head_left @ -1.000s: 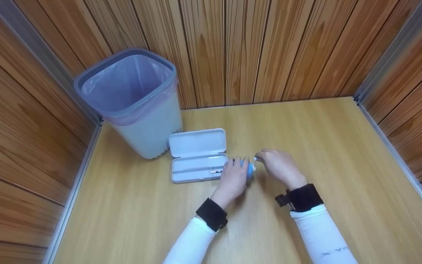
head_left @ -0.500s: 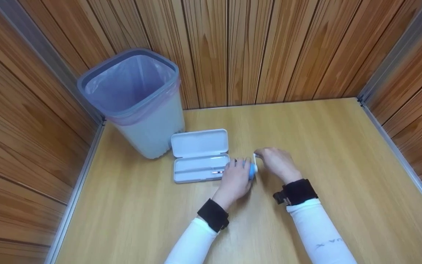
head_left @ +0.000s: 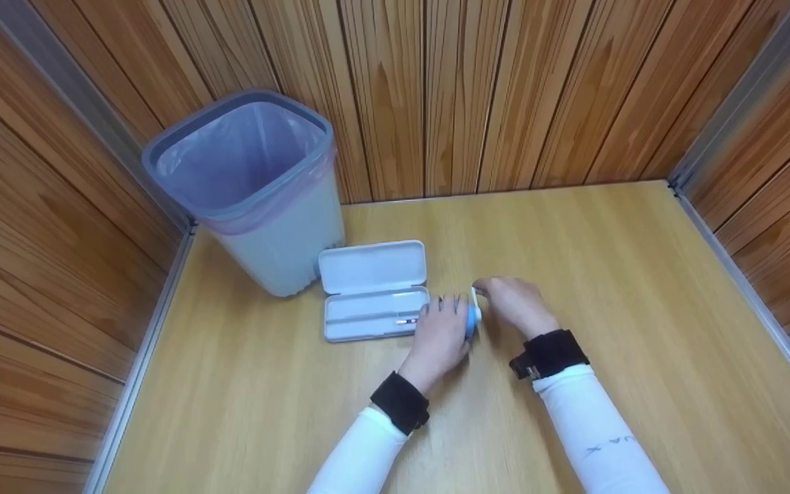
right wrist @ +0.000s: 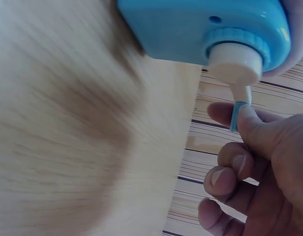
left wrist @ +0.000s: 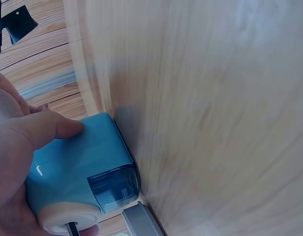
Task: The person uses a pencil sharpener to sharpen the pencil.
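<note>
Blue sharpener (right wrist: 180, 32) (white crank (right wrist: 241, 93)) on tabletop (head_left: 594, 261) — pencil (left wrist: 72, 228) in its chuck (left wrist: 55, 215).

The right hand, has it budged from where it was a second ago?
Yes, slightly: judged against the bin in the head view, the right hand has shifted left and a little toward the back wall.

The white-sleeved left forearm (head_left: 362, 453) and right forearm (head_left: 604, 436) reach forward, each wrist wearing a black band (head_left: 400, 402). The left hand (head_left: 438, 336) grips from above, knuckles up; the right hand (head_left: 515, 305) bends inward, thumb (right wrist: 257, 130) and forefinger (right wrist: 220, 113) pinching, remaining fingers (right wrist: 222, 179) loosely curled.
</note>
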Available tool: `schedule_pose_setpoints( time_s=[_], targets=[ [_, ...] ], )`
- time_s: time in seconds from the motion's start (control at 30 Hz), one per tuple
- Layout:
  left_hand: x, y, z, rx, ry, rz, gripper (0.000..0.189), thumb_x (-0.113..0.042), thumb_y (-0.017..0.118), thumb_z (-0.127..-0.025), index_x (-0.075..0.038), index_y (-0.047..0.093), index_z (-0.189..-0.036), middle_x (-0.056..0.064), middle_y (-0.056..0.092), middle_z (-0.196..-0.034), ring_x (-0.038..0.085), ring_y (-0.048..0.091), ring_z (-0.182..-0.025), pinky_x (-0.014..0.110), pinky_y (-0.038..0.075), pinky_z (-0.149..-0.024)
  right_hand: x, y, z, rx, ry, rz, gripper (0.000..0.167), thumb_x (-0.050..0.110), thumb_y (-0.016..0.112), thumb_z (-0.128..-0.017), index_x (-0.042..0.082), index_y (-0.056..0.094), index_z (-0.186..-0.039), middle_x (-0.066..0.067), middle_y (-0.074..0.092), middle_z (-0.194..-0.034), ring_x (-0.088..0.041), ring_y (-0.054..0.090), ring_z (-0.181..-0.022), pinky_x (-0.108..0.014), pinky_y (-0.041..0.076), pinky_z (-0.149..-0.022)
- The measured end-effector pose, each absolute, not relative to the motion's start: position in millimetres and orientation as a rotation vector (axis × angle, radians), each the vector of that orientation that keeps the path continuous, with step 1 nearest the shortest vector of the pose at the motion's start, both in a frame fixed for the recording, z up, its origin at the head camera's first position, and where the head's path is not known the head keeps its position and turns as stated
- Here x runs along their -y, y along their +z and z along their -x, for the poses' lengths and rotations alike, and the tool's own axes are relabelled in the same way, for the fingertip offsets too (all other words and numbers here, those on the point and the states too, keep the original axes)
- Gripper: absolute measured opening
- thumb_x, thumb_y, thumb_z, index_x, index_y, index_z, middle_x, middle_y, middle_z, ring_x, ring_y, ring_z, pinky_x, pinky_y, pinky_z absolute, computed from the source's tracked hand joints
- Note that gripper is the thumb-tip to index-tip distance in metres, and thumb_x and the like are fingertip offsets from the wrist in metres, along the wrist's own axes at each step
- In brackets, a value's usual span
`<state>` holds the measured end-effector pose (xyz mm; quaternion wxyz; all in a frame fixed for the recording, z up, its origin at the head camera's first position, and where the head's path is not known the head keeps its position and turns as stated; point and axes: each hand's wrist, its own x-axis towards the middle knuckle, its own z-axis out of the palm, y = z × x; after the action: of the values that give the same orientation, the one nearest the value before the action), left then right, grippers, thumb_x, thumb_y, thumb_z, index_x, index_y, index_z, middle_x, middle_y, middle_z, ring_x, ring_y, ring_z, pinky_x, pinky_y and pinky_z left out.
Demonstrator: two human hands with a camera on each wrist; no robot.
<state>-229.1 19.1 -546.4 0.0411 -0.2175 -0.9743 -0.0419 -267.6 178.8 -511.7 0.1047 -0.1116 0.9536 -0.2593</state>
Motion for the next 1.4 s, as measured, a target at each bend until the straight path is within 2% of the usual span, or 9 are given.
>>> schedule_pose_setpoints(
  time_s=[0.17, 0.3, 0.6, 0.7, 0.8, 0.9, 1.0, 1.2, 1.4],
  targets=[
    [-20.2, -548.1, 227.9, 2.942, -0.078, 0.657, 0.075, -0.043, 0.077, -0.079, -0.008, 0.048, -0.138, 0.01, 0.056, -0.125, 0.032, 0.052, -0.114, 0.043, 0.047, -0.09, -180.2, -525.5, 271.8, -2.822, -0.624, 0.385, 0.032, 0.008, 0.047, -0.101, 0.007, 0.066, -0.127, -0.015, 0.065, -0.124, -0.037, 0.058, -0.117, -0.054, 0.044, -0.098],
    [-19.0, -548.7, 227.1, 2.883, -0.062, 0.665, 0.072, -0.041, 0.078, -0.078, -0.007, 0.05, -0.135, 0.009, 0.057, -0.119, 0.029, 0.054, -0.108, 0.04, 0.048, -0.084, -181.5, -533.6, 273.5, -2.798, -0.61, 0.369, 0.029, 0.011, 0.051, -0.101, 0.007, 0.068, -0.125, -0.013, 0.066, -0.122, -0.035, 0.058, -0.117, -0.052, 0.043, -0.1],
    [-18.6, -546.0, 226.8, 2.939, -0.076, 0.664, 0.076, -0.043, 0.077, -0.08, -0.006, 0.047, -0.138, 0.01, 0.055, -0.124, 0.03, 0.052, -0.114, 0.041, 0.046, -0.092, -182.6, -538.3, 272.4, -2.763, -0.585, 0.376, 0.03, 0.004, 0.053, -0.098, 0.008, 0.069, -0.123, -0.014, 0.066, -0.121, -0.036, 0.058, -0.116, -0.053, 0.043, -0.099],
    [-19.1, -544.7, 227.1, 2.969, -0.078, 0.649, 0.076, -0.043, 0.076, -0.081, -0.006, 0.045, -0.14, 0.01, 0.054, -0.126, 0.03, 0.051, -0.116, 0.042, 0.046, -0.094, -183.4, -539.8, 273.4, -2.792, -0.546, 0.443, 0.026, 0.006, 0.058, -0.096, 0.008, 0.072, -0.117, -0.012, 0.07, -0.113, -0.035, 0.063, -0.108, -0.051, 0.047, -0.094],
    [-19.3, -544.2, 227.3, 2.976, -0.071, 0.64, 0.075, -0.043, 0.076, -0.082, -0.007, 0.045, -0.14, 0.01, 0.054, -0.126, 0.029, 0.051, -0.116, 0.041, 0.046, -0.094, -184.5, -540.9, 274.3, -2.826, -0.5, 0.521, 0.02, 0.005, 0.062, -0.093, 0.008, 0.077, -0.106, -0.008, 0.073, -0.095, -0.029, 0.066, -0.088, -0.046, 0.053, -0.082],
    [-19.0, -544.6, 227.4, 2.953, -0.055, 0.633, 0.075, -0.043, 0.077, -0.081, -0.006, 0.047, -0.139, 0.01, 0.055, -0.125, 0.029, 0.052, -0.114, 0.041, 0.046, -0.093, -184.5, -541.7, 273.7, -2.838, -0.488, 0.541, 0.016, 0.003, 0.064, -0.09, 0.009, 0.079, -0.093, -0.001, 0.066, -0.076, -0.021, 0.058, -0.069, -0.039, 0.051, -0.068],
    [-19.1, -545.8, 227.4, 2.92, -0.049, 0.627, 0.076, -0.044, 0.079, -0.078, -0.006, 0.049, -0.137, 0.01, 0.056, -0.123, 0.029, 0.053, -0.112, 0.041, 0.047, -0.091, -184.0, -541.6, 270.5, -2.836, -0.497, 0.546, 0.014, 0.002, 0.066, -0.088, 0.01, 0.077, -0.083, 0.002, 0.058, -0.065, -0.018, 0.05, -0.06, -0.035, 0.046, -0.06],
    [-19.0, -548.6, 226.1, 2.832, -0.051, 0.637, 0.072, -0.042, 0.08, -0.076, -0.005, 0.053, -0.132, 0.009, 0.059, -0.115, 0.028, 0.056, -0.105, 0.039, 0.049, -0.085, -184.8, -539.0, 259.9, -2.794, -0.554, 0.608, 0.011, 0.005, 0.072, -0.083, 0.012, 0.075, -0.075, 0.005, 0.055, -0.061, -0.015, 0.047, -0.056, -0.031, 0.042, -0.056],
    [-19.4, -549.5, 226.1, 2.807, -0.038, 0.629, 0.072, -0.044, 0.079, -0.075, -0.005, 0.055, -0.131, 0.009, 0.059, -0.113, 0.027, 0.056, -0.102, 0.038, 0.05, -0.083, -188.7, -533.6, 249.3, -2.684, -0.645, 0.604, 0.005, 0.008, 0.077, -0.082, 0.013, 0.079, -0.081, 0.005, 0.062, -0.064, -0.013, 0.05, -0.057, -0.03, 0.043, -0.057]
  ],
)
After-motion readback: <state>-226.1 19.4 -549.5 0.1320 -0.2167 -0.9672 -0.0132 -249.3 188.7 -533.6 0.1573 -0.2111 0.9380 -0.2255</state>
